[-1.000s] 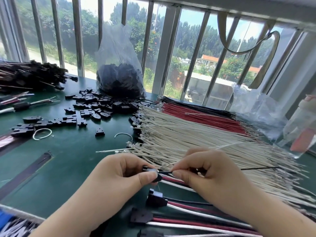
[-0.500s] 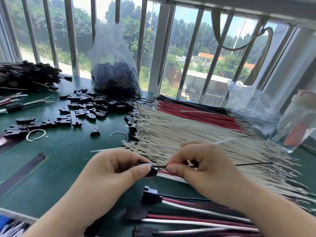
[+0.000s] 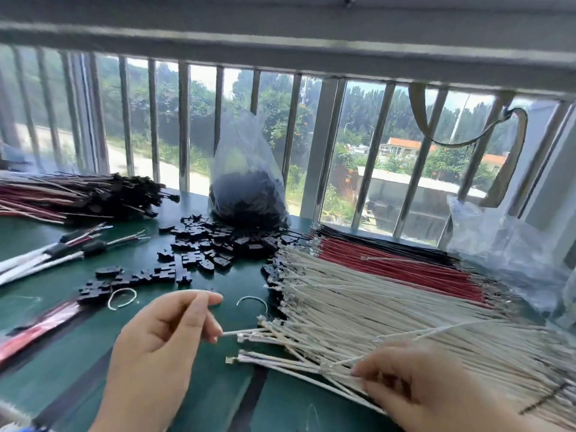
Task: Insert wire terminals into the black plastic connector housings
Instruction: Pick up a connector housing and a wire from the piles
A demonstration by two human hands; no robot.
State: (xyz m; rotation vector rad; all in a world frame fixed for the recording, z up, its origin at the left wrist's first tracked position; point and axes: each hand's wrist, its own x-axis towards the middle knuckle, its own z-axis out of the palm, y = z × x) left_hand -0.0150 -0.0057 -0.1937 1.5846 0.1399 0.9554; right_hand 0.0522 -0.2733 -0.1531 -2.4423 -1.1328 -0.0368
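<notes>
fingers (image 3: 363, 374) of right hand (image 3: 414, 388) pinch white wire (image 3: 343, 361); no legible writing.

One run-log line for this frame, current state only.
left hand: empty, open | right hand: pinching white wire from pile | loose housings: untouched

2 bare hands (image 3: 168, 335), no sleeves

Many small black connector housings (image 3: 215, 249) lie loose in a heap on the far middle of the green tabletop (image 3: 78, 353). More fill a clear bag (image 3: 246, 194) standing behind them. To the right, long white wires (image 3: 389, 310) lie side by side in a big flat pile, metal tips pointing left. Red wires (image 3: 399, 263) and black wires (image 3: 389, 243) lie just beyond them.
</notes>
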